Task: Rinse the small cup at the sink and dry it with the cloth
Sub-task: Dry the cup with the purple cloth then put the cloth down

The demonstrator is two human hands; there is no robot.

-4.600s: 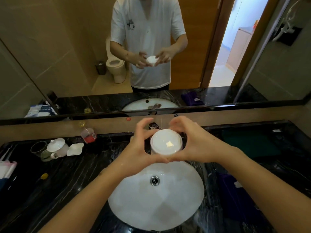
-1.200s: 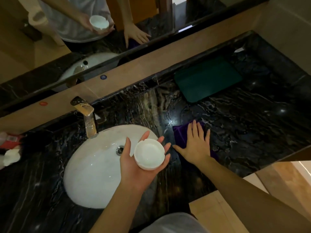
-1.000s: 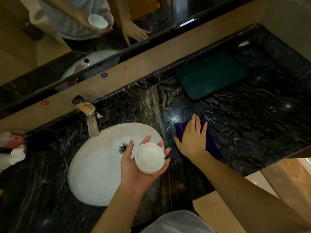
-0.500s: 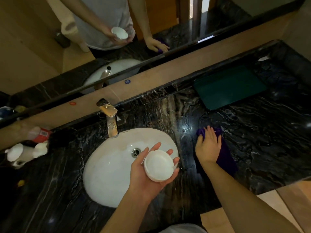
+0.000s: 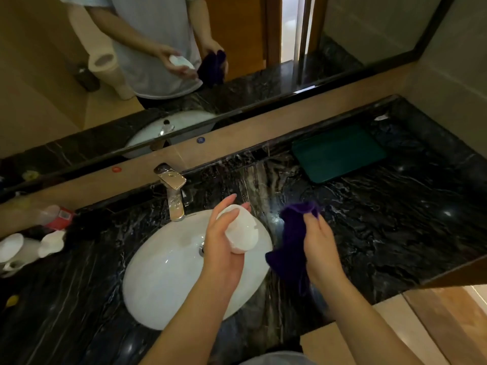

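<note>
Cup (image 5: 242, 230), small and white, sits tipped on its side in the left hand (image 5: 224, 248) above the right part of the white sink (image 5: 168, 272); the fingers (image 5: 228, 204) curl round its far side and the thumb presses its near wall. Far left on the black marble table (image 5: 395, 233) stand a white teapot and lids (image 5: 23, 248), with a clear bottle (image 5: 56, 216) behind them whose red label is too blurred to read. On the beige ledge a small red dot sticker (image 5: 116, 169) lies left of the chrome faucet (image 5: 172, 192) and a blue one (image 5: 200, 139) right of it; any marks on them cannot be read. Just right of the cup, the right hand (image 5: 320, 248) holds the purple cloth (image 5: 292, 243) lifted off the table, fingers closed on its bunched top while the rest hangs. Farther right lies a dark green mat (image 5: 340, 152), flat near the wall. The mirror (image 5: 342, 35) above shows both hands.
</note>
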